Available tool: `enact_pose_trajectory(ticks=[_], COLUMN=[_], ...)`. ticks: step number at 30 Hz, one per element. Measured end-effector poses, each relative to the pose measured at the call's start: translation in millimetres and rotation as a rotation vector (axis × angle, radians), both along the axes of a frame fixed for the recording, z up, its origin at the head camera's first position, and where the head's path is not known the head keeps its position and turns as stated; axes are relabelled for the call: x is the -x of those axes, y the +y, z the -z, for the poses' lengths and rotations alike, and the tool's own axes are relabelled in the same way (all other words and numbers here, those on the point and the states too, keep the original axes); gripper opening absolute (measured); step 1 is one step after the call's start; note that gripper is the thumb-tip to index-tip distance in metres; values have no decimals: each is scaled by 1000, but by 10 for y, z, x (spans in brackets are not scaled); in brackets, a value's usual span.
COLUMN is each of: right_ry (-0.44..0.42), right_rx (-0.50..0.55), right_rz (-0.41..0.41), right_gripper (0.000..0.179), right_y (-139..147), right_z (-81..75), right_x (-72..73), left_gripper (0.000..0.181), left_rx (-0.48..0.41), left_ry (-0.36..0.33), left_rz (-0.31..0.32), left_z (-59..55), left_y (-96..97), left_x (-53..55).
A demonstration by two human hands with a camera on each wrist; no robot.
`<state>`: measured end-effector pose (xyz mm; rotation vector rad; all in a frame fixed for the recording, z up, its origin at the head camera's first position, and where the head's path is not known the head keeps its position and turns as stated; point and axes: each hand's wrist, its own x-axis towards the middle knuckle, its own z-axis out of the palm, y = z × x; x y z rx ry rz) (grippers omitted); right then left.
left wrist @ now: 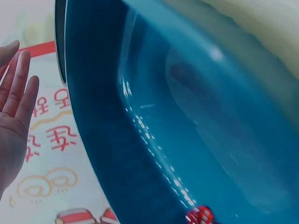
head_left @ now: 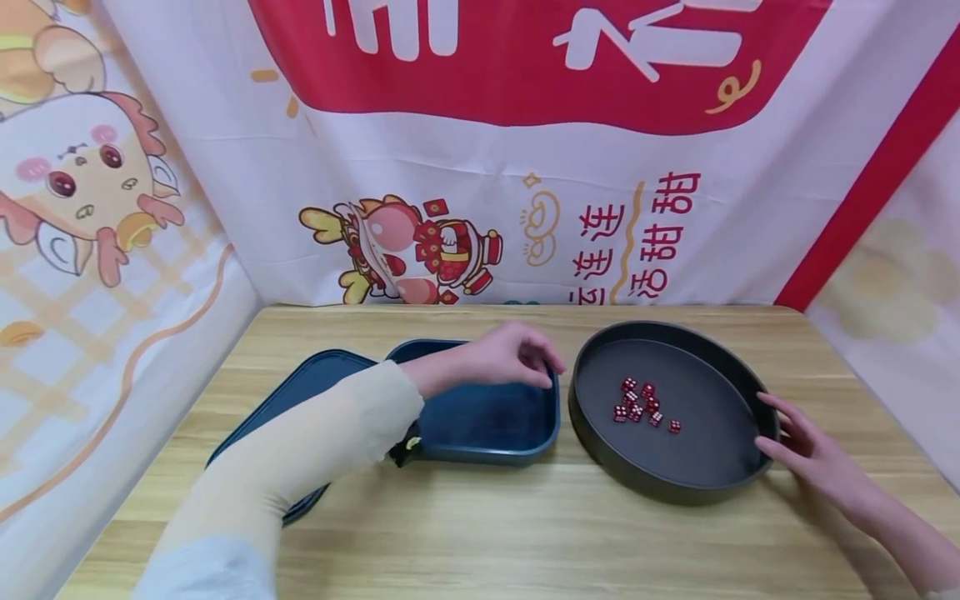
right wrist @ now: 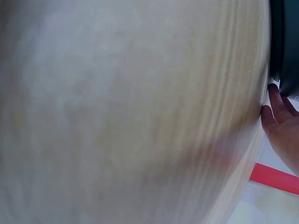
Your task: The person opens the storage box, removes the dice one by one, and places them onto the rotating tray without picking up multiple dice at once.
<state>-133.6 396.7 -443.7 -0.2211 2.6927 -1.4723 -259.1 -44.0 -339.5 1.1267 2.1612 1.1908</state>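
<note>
My left hand (head_left: 517, 354) is over the right end of a dark blue rectangular tray (head_left: 487, 455), with loosely bent fingers and nothing visible in them. In the left wrist view that hand (left wrist: 14, 112) shows its fingers fairly straight, beside the tray wall (left wrist: 100, 126). A red die (left wrist: 200, 215) appears at the bottom edge there. On the right, my right hand (head_left: 813, 454) holds the rim of a round dark pan (head_left: 712, 467), thumb and forefinger over its edge. Several red dice (head_left: 635, 412) with white dots lie clustered on the pan's floor.
A second dark blue piece, flat with rounded corners (head_left: 318, 375), lies to the left, partly hidden under my left sleeve (head_left: 315, 450). The wooden table (head_left: 480, 533) meets a printed cloth backdrop (head_left: 465, 158) at its rear edge, and more cloth hangs at both sides.
</note>
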Motion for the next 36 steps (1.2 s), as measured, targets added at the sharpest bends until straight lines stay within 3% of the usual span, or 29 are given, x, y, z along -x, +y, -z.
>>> enact_pose_trajectory(ticks=[9, 17, 27, 36], right_ry=[-14, 7, 13, 3], right_rx=[-15, -30, -9, -2], right_rz=[11, 10, 3, -1], right_gripper=[65, 64, 65, 65], right_y=[4, 11, 12, 3], right_z=[9, 26, 12, 5], right_x=[-30, -25, -16, 3], left_gripper=[21, 23, 22, 24], left_rx=[12, 50, 63, 139], left_ry=[-13, 31, 50, 80], left_rz=[-120, -215, -298, -317], left_z=[12, 36, 77, 167], left_y=[-449, -793, -1188, -1385], left_x=[-91, -158, -110, -53])
